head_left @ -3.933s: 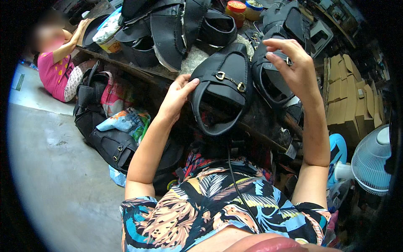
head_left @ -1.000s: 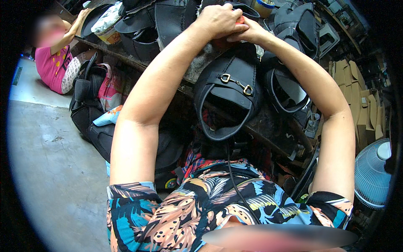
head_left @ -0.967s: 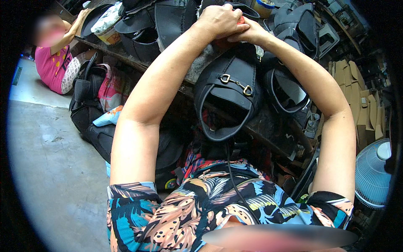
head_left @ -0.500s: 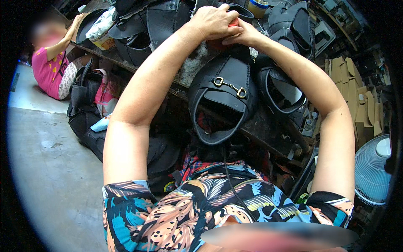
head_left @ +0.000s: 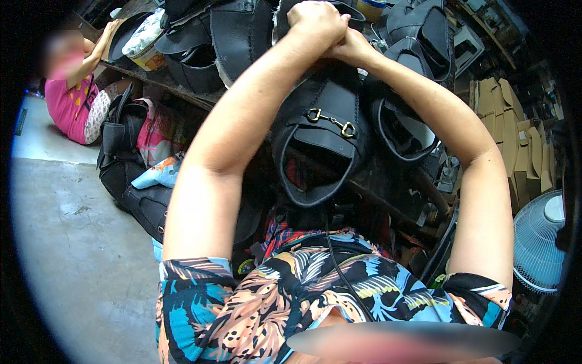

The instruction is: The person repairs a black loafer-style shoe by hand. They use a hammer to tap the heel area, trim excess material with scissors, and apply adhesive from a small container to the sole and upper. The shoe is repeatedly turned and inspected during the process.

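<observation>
My left hand [head_left: 317, 23] and my right hand [head_left: 354, 48] are closed together at the far end of the bench. What sits between them is hidden by my fingers and the back of my left hand. Just below them, on the near side, lies a black loafer [head_left: 315, 142] with a gold bit buckle across its strap and its opening toward me. To its right rests a second black shoe [head_left: 405, 130], beneath my right forearm. A black leather piece [head_left: 241, 39] with a rough edge lies to the left of my left forearm.
More black shoes [head_left: 418, 33] crowd the bench at the back right. A tub [head_left: 150, 56] with plastic on it stands at the left. Bags [head_left: 124, 158] hang below the bench. Cardboard [head_left: 506, 127] and a fan [head_left: 538, 242] are at the right. A person in pink [head_left: 70, 106] sits at the left.
My left arm has swung to the right, and its hand has turned over the right one. A red thing that showed between my fingers is now covered.
</observation>
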The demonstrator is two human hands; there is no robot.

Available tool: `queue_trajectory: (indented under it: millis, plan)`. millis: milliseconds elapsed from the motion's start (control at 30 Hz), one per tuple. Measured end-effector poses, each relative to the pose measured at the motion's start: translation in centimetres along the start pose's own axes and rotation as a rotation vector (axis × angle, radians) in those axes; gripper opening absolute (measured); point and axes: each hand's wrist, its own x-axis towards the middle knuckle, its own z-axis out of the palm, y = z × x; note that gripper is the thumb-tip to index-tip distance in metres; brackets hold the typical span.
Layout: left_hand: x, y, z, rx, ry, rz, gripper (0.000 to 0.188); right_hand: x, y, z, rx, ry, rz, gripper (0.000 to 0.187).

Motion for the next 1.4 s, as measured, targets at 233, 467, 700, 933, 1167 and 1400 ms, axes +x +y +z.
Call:
queue_trajectory:
  millis: [233, 467, 700, 933, 1167, 1400]
  plan:
    - [-0.1, -4.1, -1.3, 0.260, -0.122, 0.643, 0.050, 0.2, 0.3, -0.1, 0.004, -0.050, -0.043, 0.087]
    - [0.5, -2.0, 1.0, 0.077, 0.204, 0.234, 0.041, -0.1, 0.0, 0.3, -0.089, -0.020, -0.061, 0.082]
    - [3.6, -5.4, 0.3, -0.037, 0.064, 0.134, 0.034, 0.1, -1.3, -0.7, -0.119, -0.088, 0.028, 0.086]
    - [5.1, -8.5, 3.9, -0.243, 0.134, 0.271, 0.036, 1.2, -4.2, -6.8, -0.439, -0.114, -0.234, 0.072]
    - [3.6, -7.3, 2.9, -0.120, 0.156, 0.268, 0.037, 2.7, -6.5, -6.0, -0.830, -0.425, -0.152, 0.067]
    - [1.5, -5.2, -0.1, -0.123, -0.030, 0.106, 0.038, 4.2, -6.1, -4.1, -0.905, -0.544, -0.002, 0.064]
